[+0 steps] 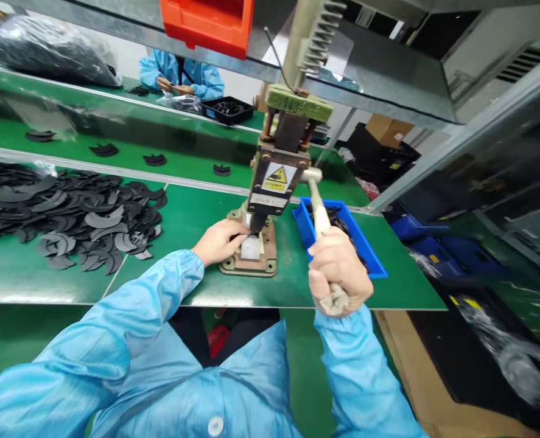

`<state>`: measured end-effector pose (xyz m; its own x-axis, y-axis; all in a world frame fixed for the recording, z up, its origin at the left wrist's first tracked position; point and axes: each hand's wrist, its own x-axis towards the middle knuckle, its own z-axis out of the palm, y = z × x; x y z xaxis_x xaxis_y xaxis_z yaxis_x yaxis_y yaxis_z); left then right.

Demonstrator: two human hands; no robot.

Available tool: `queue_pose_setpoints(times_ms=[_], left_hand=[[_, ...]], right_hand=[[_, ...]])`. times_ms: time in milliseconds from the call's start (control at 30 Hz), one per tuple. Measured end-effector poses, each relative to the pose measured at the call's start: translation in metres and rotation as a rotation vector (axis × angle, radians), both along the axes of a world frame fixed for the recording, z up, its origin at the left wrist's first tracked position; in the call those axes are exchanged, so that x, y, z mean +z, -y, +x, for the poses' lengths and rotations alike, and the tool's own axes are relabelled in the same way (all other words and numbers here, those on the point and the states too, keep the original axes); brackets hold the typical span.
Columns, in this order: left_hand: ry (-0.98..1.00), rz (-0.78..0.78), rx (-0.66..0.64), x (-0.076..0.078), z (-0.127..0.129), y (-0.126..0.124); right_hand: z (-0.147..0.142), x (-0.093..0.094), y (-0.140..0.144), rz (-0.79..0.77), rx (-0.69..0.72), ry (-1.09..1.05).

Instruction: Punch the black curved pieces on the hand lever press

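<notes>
A manual press (276, 176) with a yellow warning label stands on the green table (192, 213). My right hand (338, 271) is shut around its lever handle (318, 207), pulled down toward me. My left hand (219, 240) rests at the press base (251, 258), fingertips pinching a small dark part under the ram; the part is mostly hidden. A white pad lies on the base beside my fingers. A blue tray (374, 261) with black parts sits just right of the press, behind my right hand.
A large pile of black crescent parts (64, 213) covers the table's left. Single black pieces (154, 159) ride the green conveyor behind. A co-worker in blue (178, 76) sits across by a black tray (227, 109). An orange bin (206, 24) hangs overhead. Blue bins (434, 249) sit low right.
</notes>
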<state>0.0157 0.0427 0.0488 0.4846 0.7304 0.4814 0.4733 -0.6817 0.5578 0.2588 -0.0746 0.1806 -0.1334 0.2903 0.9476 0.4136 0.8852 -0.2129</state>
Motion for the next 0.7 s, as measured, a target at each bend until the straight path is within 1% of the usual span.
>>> queue_pose_setpoints(times_ms=[100, 167, 200, 267, 367, 433, 467, 533, 600, 633, 700], left_hand=[[0.002, 0.024, 0.008, 0.004, -0.008, 0.019], [-0.029, 0.039, 0.048, 0.005, -0.026, 0.037], [-0.066, 0.044, 0.082, 0.005, -0.04, 0.047], [-0.174, 0.052, 0.174, 0.003, -0.078, 0.067], [-0.334, 0.063, 0.35, -0.001, -0.15, 0.086], [-0.415, 0.059, 0.469, -0.003, -0.196, 0.088], [-0.456, 0.051, 0.52, -0.004, -0.214, 0.086], [-0.532, 0.034, 0.635, -0.003, -0.24, 0.078], [-0.59, 0.021, 0.722, -0.001, -0.249, 0.067], [-0.607, 0.017, 0.735, 0.001, -0.249, 0.061], [-0.625, 0.02, 0.681, 0.005, -0.242, 0.045]], right_hand=[[0.0, -0.013, -0.002, 0.054, -0.039, -0.033], [0.002, -0.016, -0.005, 0.053, -0.048, -0.038], [0.003, -0.017, -0.007, 0.051, -0.048, -0.04], [0.003, -0.017, -0.01, 0.051, -0.055, -0.054], [-0.001, -0.018, -0.011, 0.058, -0.088, -0.103], [-0.004, -0.018, -0.009, 0.057, -0.11, -0.123], [-0.005, -0.017, -0.008, 0.053, -0.119, -0.126], [-0.006, -0.016, -0.007, 0.044, -0.128, -0.118], [-0.005, -0.016, -0.007, 0.033, -0.13, -0.108], [-0.003, -0.016, -0.007, 0.027, -0.129, -0.101], [0.001, -0.017, -0.01, 0.042, -0.112, -0.092]])
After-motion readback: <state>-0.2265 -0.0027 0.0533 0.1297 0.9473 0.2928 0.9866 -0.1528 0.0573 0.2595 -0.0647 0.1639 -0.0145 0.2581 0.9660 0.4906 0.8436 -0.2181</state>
